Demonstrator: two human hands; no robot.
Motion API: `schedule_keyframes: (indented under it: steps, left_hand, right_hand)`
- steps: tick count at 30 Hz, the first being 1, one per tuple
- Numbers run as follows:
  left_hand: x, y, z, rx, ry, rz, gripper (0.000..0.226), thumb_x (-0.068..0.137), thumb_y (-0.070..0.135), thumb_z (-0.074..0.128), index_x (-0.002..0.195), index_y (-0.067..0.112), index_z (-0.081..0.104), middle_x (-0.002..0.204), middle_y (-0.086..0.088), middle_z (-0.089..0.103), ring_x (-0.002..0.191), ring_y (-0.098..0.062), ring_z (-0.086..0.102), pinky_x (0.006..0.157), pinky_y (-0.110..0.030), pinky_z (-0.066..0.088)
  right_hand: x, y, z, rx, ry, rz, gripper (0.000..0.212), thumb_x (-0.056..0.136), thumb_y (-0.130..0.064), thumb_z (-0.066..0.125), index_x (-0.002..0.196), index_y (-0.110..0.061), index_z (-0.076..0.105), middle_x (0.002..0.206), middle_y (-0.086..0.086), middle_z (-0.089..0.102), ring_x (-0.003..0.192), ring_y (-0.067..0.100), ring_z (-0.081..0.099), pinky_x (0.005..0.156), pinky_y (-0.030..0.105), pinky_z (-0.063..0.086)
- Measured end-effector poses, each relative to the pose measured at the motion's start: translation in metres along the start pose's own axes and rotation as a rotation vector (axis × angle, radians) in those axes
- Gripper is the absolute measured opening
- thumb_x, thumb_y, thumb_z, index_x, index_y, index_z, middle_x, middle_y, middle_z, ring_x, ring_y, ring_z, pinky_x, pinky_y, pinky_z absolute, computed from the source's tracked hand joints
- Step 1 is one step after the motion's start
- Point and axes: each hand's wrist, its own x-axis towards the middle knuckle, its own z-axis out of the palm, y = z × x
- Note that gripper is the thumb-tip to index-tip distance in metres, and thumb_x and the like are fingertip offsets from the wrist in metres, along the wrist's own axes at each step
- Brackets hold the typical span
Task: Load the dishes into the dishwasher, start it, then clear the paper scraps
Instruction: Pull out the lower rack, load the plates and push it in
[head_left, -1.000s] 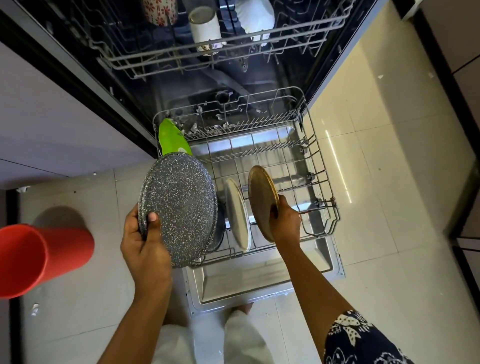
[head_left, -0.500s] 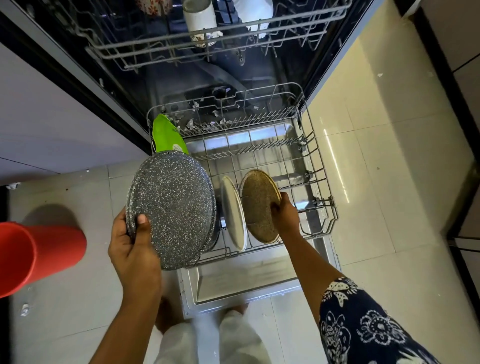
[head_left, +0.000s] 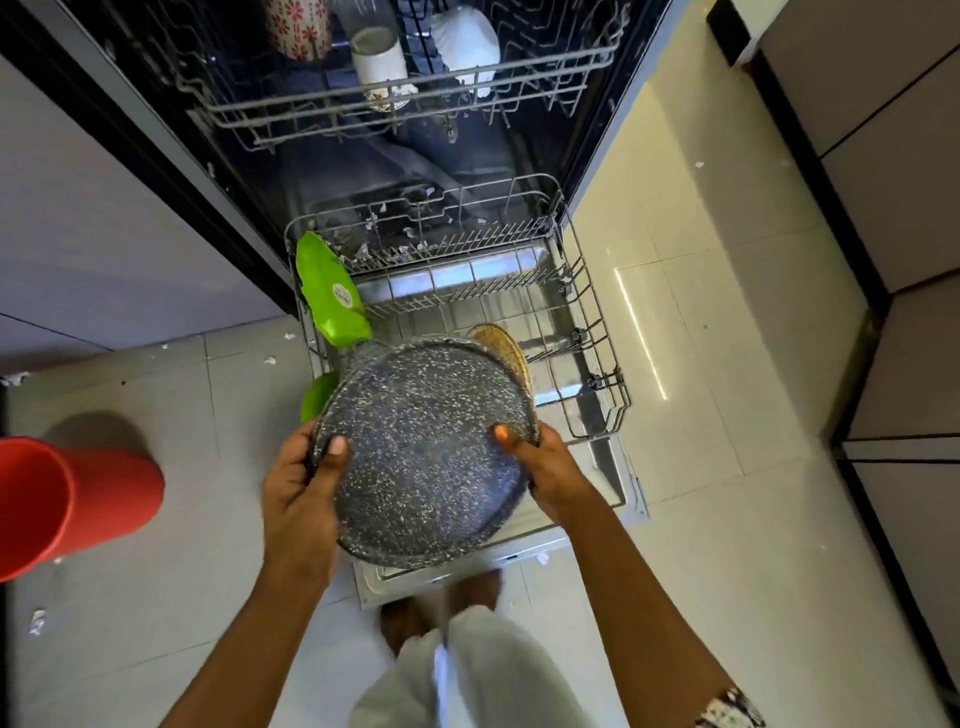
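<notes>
A dark speckled round plate (head_left: 423, 447) hovers over the near end of the pulled-out lower rack (head_left: 592, 332). My left hand (head_left: 298, 499) grips its left rim and my right hand (head_left: 545, 467) grips its right rim, thumbs on top. Behind the plate, the edge of a brown plate (head_left: 501, 345) stands in the rack. A green plate (head_left: 330, 288) leans at the rack's left side, and another green piece (head_left: 317, 397) peeks out below it. Cups sit in the upper rack (head_left: 395, 101). Paper scraps (head_left: 270, 359) lie on the floor.
A red bucket (head_left: 67, 506) lies on its side on the floor at the left. The open dishwasher door (head_left: 631, 499) lies flat below the rack. Cabinets line the left and right edges. Light floor tiles stretch to the right of the dishwasher.
My right hand let go of the brown plate, now standing in the rack, and took the speckled plate's right rim. The speckled plate moved right over the rack and tilted flatter.
</notes>
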Motion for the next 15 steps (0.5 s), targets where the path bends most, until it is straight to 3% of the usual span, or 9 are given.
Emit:
schedule_keyframes:
  steps: [2,4,8,12,15]
  left_hand:
    - [-0.005,-0.012,0.008,0.062,-0.031,-0.041,0.051,0.082,0.043,0.067,0.123,0.015,0.057,0.114,0.003,0.067,0.109,-0.018,0.06,0.097,-0.036,0.049]
    - [-0.007,-0.028,0.02,0.17,-0.056,-0.076,0.057,0.083,0.046,0.061,0.132,0.018,0.051,0.127,-0.006,0.06,0.119,-0.025,0.056,0.104,-0.043,0.044]
    - [-0.023,-0.071,0.059,0.493,-0.101,0.006,0.049,0.089,0.038,0.059,0.134,0.031,0.041,0.137,-0.003,0.045,0.118,-0.011,0.05,0.096,-0.018,0.044]
    - [-0.048,-0.133,0.095,0.764,-0.212,0.046,0.05,0.09,0.043,0.044,0.138,0.028,0.04,0.139,0.002,0.043,0.129,-0.017,0.042,0.104,-0.033,0.04]
    - [-0.059,-0.184,0.113,0.919,-0.208,-0.012,0.054,0.093,0.025,0.055,0.143,0.018,0.038,0.147,-0.006,0.04,0.136,-0.023,0.037,0.109,-0.028,0.03]
  right_hand:
    - [-0.015,0.0,-0.012,0.105,0.061,0.006,0.095,0.028,-0.047,0.094,0.108,-0.009,0.06,0.093,0.004,0.074,0.086,0.021,0.07,0.073,0.032,0.057]
    - [-0.027,-0.004,-0.031,0.154,0.14,-0.028,0.092,0.027,-0.046,0.093,0.106,-0.01,0.062,0.094,0.006,0.074,0.087,0.023,0.07,0.071,0.034,0.058]
    - [-0.043,-0.016,-0.079,0.165,0.382,-0.185,0.083,0.047,-0.049,0.086,0.116,-0.011,0.061,0.107,0.007,0.071,0.098,0.028,0.067,0.079,0.041,0.057]
    - [-0.037,-0.033,-0.131,0.134,0.595,-0.324,0.048,0.064,-0.044,0.075,0.104,-0.021,0.063,0.103,0.0,0.068,0.094,0.02,0.066,0.072,0.03,0.057]
    - [-0.017,-0.039,-0.159,-0.057,0.671,-0.334,0.026,0.086,-0.028,0.064,0.109,-0.019,0.06,0.108,0.003,0.065,0.1,0.019,0.061,0.085,0.037,0.053]
